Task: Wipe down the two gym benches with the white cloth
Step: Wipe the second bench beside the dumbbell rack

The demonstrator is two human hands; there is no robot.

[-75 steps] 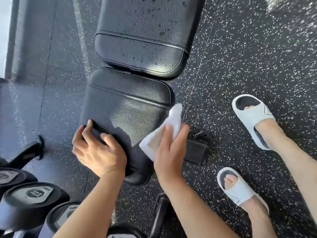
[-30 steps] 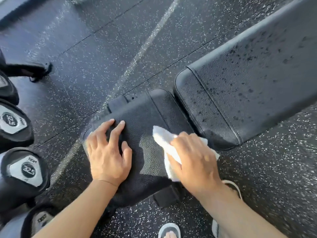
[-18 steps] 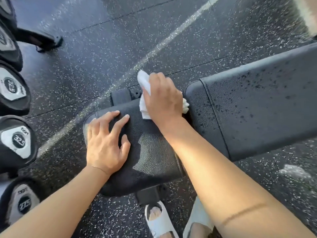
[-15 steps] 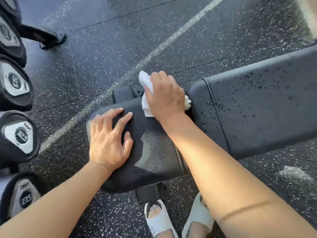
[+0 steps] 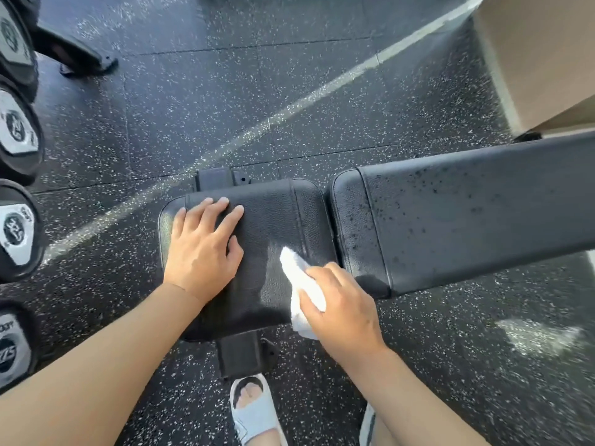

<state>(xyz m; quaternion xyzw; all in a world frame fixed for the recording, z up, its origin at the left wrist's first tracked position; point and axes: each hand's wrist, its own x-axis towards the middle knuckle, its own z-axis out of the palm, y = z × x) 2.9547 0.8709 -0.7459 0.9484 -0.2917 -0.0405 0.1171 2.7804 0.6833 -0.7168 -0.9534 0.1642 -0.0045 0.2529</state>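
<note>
A black padded gym bench lies across the view. Its short seat pad is in the middle and its long back pad, speckled with dark droplets, runs off to the right. My left hand rests flat on the left part of the seat pad with fingers spread. My right hand grips a crumpled white cloth against the near right corner of the seat pad, close to the gap between the pads. Only one bench is in view.
Several black dumbbell ends line the left edge on a rack with a black foot. The floor is black speckled rubber with a pale stripe. A tan box stands at the top right. My white sandal is below the bench bracket.
My right hand has drawn the cloth from the far edge of the seat pad back to its near right corner. The left hand has stayed flat on the pad.
</note>
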